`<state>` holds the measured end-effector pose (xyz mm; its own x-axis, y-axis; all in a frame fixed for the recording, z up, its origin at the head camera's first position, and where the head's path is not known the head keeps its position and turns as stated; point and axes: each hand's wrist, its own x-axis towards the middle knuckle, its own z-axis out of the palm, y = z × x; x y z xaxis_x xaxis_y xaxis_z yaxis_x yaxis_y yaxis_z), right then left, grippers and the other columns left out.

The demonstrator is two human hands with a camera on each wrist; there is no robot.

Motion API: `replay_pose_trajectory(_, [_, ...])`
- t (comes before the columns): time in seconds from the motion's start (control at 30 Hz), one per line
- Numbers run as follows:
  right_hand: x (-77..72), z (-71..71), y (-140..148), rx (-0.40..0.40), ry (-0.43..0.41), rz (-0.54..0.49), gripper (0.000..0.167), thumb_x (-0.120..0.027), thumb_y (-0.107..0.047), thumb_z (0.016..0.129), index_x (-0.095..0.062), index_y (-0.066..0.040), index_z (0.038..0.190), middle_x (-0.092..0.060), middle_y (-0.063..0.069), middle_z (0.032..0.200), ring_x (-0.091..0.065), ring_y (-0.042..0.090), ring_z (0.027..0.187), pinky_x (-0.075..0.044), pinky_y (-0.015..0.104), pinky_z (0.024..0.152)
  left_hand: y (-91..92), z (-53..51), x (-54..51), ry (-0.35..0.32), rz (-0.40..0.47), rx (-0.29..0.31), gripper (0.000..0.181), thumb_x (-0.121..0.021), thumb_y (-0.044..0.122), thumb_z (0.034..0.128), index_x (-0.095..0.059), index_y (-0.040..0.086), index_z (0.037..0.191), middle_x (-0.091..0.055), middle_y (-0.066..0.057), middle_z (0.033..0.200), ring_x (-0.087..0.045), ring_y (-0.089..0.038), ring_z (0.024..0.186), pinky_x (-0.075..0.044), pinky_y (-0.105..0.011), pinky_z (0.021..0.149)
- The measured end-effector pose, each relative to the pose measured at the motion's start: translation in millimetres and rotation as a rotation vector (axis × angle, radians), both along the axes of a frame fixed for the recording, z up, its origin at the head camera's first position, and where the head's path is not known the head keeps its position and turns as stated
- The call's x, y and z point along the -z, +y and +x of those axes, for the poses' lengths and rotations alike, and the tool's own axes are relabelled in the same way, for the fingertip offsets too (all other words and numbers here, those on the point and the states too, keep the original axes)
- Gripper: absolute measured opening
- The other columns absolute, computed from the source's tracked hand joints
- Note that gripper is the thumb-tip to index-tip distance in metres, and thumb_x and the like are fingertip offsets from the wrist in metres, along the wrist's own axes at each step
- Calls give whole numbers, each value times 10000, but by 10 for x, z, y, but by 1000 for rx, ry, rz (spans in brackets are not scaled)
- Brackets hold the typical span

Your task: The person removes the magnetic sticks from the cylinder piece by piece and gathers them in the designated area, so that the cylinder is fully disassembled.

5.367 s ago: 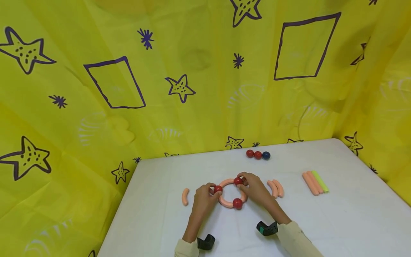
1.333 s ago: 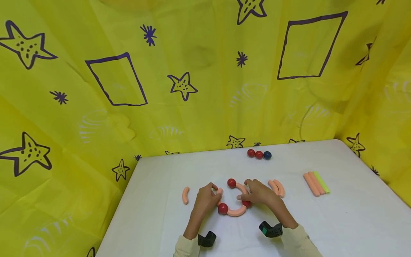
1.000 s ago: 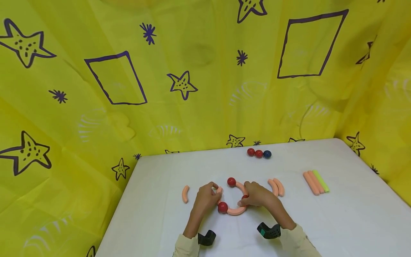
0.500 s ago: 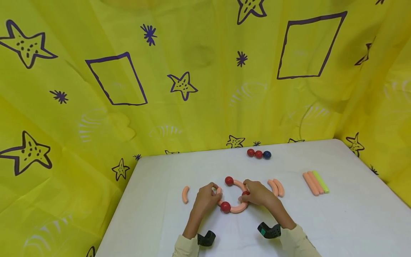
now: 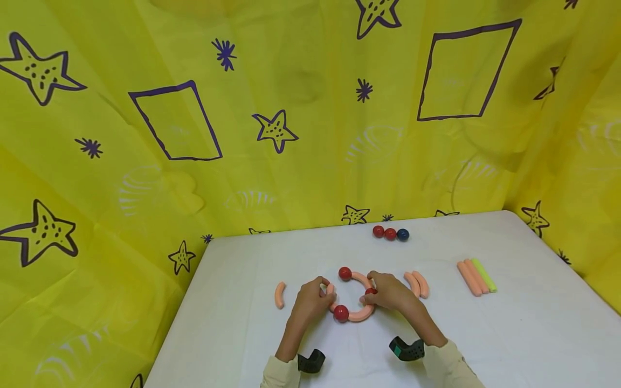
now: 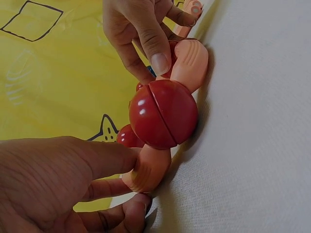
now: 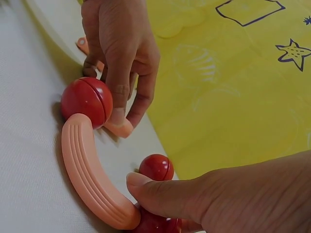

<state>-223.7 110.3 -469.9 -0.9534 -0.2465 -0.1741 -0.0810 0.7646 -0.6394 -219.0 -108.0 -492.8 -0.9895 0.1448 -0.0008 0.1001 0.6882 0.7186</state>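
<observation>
Three red balls and three curved peach sticks form a ring, broken at its upper left, on the white table. My left hand (image 5: 309, 299) pinches the left curved stick (image 6: 150, 167) between thumb and fingers. This stick meets the lower red ball (image 5: 341, 313). My right hand (image 5: 390, 291) grips the right red ball (image 7: 158, 222), mostly hidden by the fingers. The bottom curved stick (image 7: 87, 167) links those two balls. At the far end of the upper right curved stick (image 5: 360, 278) sits the top red ball (image 5: 345, 274), apart from the left stick.
A loose curved stick (image 5: 280, 295) lies left of the left hand; two more curved sticks (image 5: 417, 284) lie right of the ring. Farther right are peach straight sticks (image 5: 469, 278) and a green stick (image 5: 484, 275). Behind sit two red balls (image 5: 384, 232) and a blue ball (image 5: 402, 234).
Earlier both hands gripped red balls on the ring. The ring has turned and parted at its upper left; my left hand moved to a curved stick. Over the last half second little has moved.
</observation>
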Motion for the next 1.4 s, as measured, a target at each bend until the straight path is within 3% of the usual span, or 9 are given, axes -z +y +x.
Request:
replay_pose_trajectory(0.27, [71, -55, 17, 34, 50, 29, 509, -780, -217, 822, -587, 21, 1228, -569, 44, 793, -503, 172, 739, -406, 278, 609, -17, 0, 0, 47, -28, 65, 330, -695, 184, 862, -645, 81, 1172, -494, 38, 653, -428, -69, 578, -341, -207, 516])
replay_pose_trajectory(0.5, [166, -141, 42, 102, 202, 14, 388, -722, -133, 873, -610, 23, 1210, -638, 152, 1012, -565, 220, 889, -519, 356, 742, -5, -29, -2, 113, -59, 199, 177, -685, 163, 877, -738, 96, 1032, -566, -13, 768, -424, -74, 715, -360, -204, 604])
replay_pose_trajectory(0.77, [174, -167, 80, 175, 375, -25, 348, -698, -50, 862, -610, 52, 1183, -610, 203, 982, -587, 276, 875, -521, 381, 707, 95, -20, 80, 170, -67, 290, 126, -747, 129, 840, -770, 128, 964, -484, -26, 956, -433, -75, 836, -407, -169, 675])
replay_pose_trajectory(0.87, [82, -154, 105, 105, 391, -26, 239, -709, -105, 873, -659, -3, 1083, -610, 140, 940, -573, 218, 798, -497, 329, 670, 144, -20, 90, 200, -78, 302, 133, -763, 147, 839, -769, 123, 969, -476, -25, 1025, -479, -82, 849, -429, -167, 693])
replay_pose_trajectory(0.93, [28, -143, 126, -16, 366, -59, 177, -708, -119, 874, -675, -29, 1023, -613, 73, 894, -545, 156, 748, -473, 278, 644, 171, -22, 91, 237, -107, 324, 146, -776, 171, 833, -767, 114, 967, -511, -31, 1042, -521, -92, 848, -446, -173, 707])
replay_pose_trajectory(1.03, [-8, -132, 142, -239, 242, -149, 153, -721, -115, 861, -686, -29, 983, -619, 5, 819, -517, 94, 679, -447, 221, 604, 195, -17, 87, 275, -145, 346, 146, -784, 169, 823, -764, 104, 952, -566, -13, 1002, -554, -86, 832, -448, -174, 716])
replay_pose_trajectory(1.1, [-4, -121, 142, -335, 145, -172, 187, -738, -124, 849, -687, -23, 998, -611, -13, 770, -514, 66, 614, -433, 198, 559, 206, -12, 87, 283, -162, 348, 132, -781, 163, 824, -763, 103, 940, -586, -1, 953, -559, -80, 828, -448, -171, 712])
replay_pose_trajectory(1.2, [22, -113, 125, -383, 84, -146, 225, -777, -165, 825, -689, -42, 993, -577, -35, 711, -481, 50, 537, -398, 190, 509, 218, -7, 97, 263, -147, 327, 112, -778, 147, 822, -761, 103, 923, -593, 17, 915, -555, -59, 804, -442, -159, 694])
replay_pose_trajectory(1.4, [55, -81, 107, -377, 86, -106, 213, -789, -164, 811, -691, -70, 974, -552, -36, 665, -473, 51, 499, -381, 189, 478, 235, 5, 112, 253, -122, 313, 87, -775, 135, 821, -755, 88, 891, -601, 0, 900, -570, -77, 803, -450, -160, 691])
